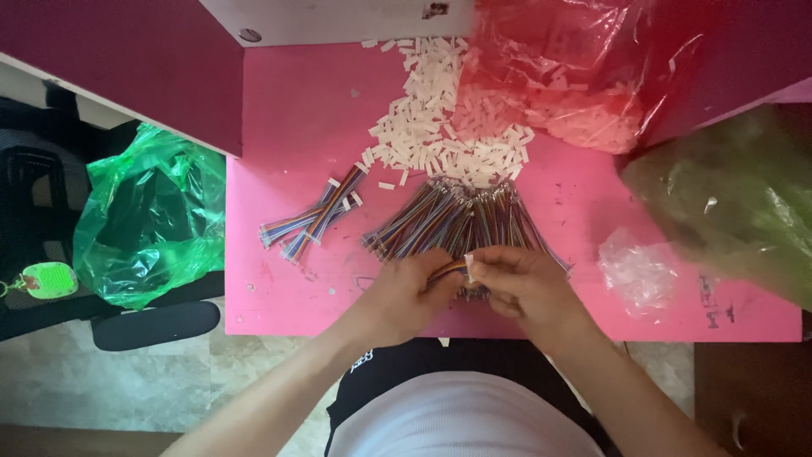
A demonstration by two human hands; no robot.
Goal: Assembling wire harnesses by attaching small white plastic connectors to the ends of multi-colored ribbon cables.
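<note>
My left hand (412, 288) and my right hand (524, 283) meet at the near edge of a pink table (288, 127). Between them they pinch one short multicoloured ribbon cable (448, 269), and my right fingers hold a small white connector at its end. Just behind my hands a fan of several loose ribbon cables (461, 218) lies spread on the table. A heap of small white plastic connectors (444, 127) sits further back. To the left lies a small crossed pile of cables with white connectors fitted (315, 216).
A red plastic bag (575, 76) with more white connectors lies at the back right. A crumpled clear bag (636, 269) is right of my hands. A green bag (148, 216) hangs left of the table; an olive bag (736, 195) sits at right.
</note>
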